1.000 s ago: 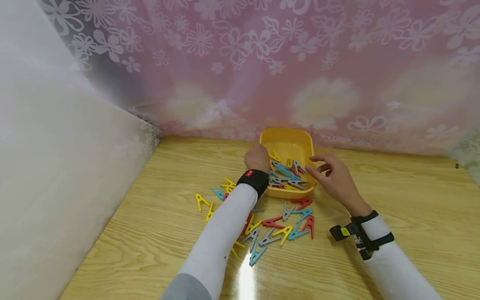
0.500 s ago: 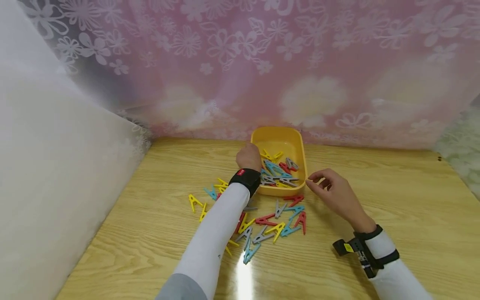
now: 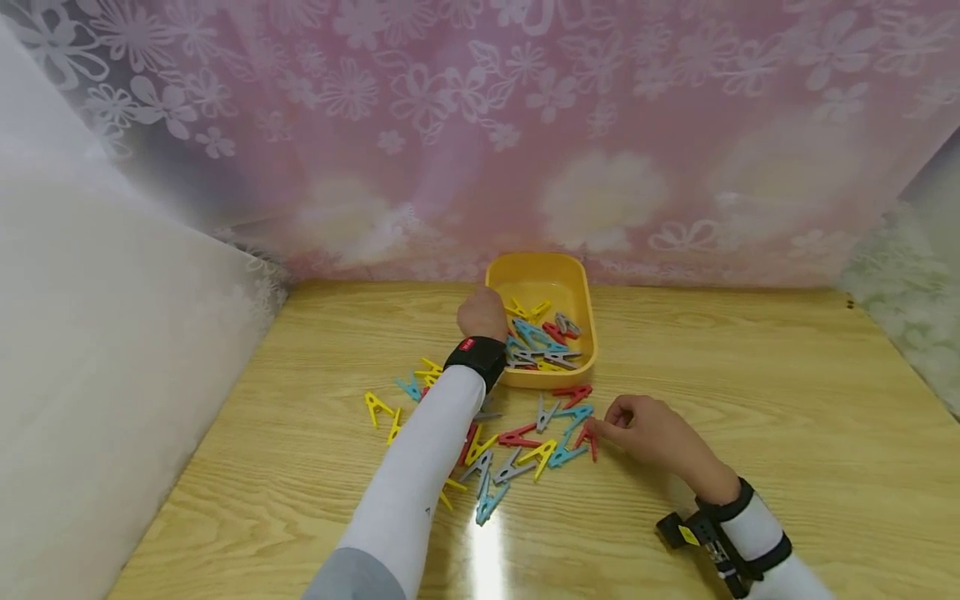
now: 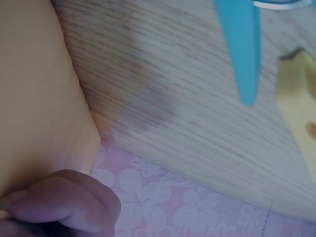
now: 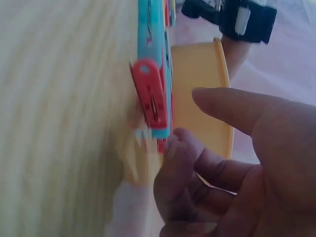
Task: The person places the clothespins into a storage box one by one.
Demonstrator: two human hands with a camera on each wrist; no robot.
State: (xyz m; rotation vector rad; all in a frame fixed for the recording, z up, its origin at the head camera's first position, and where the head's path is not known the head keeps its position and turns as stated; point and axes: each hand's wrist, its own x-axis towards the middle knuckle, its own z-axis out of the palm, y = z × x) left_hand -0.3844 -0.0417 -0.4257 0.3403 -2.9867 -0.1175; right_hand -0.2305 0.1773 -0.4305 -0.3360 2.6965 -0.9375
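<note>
A yellow plastic bin point(image 3: 551, 279) at the back of the table holds several clothespins point(image 3: 531, 335). My left hand point(image 3: 482, 313) grips the bin's left rim; in the left wrist view its curled fingers point(image 4: 74, 202) lie against the bin's wall point(image 4: 39, 98). In front of the bin, my right hand point(image 3: 652, 433) reaches low over the table, thumb and forefinger at a red clothespin point(image 3: 590, 442). The right wrist view shows that red clothespin point(image 5: 150, 94) just ahead of the spread thumb and forefinger, with a gap between the two.
Red, grey, blue and yellow clothespins point(image 3: 540, 456) lie scattered on the wooden table point(image 3: 720, 350) before the bin, some partly hidden by my left forearm point(image 3: 420, 467). A pink flowered curtain point(image 3: 450, 167) hangs right behind the bin. A white sheet point(image 3: 127, 333) borders the left side.
My right hand has come down from the bin's right side to the red clothespin in front. The left hand keeps its hold on the bin. The view has turned slightly right.
</note>
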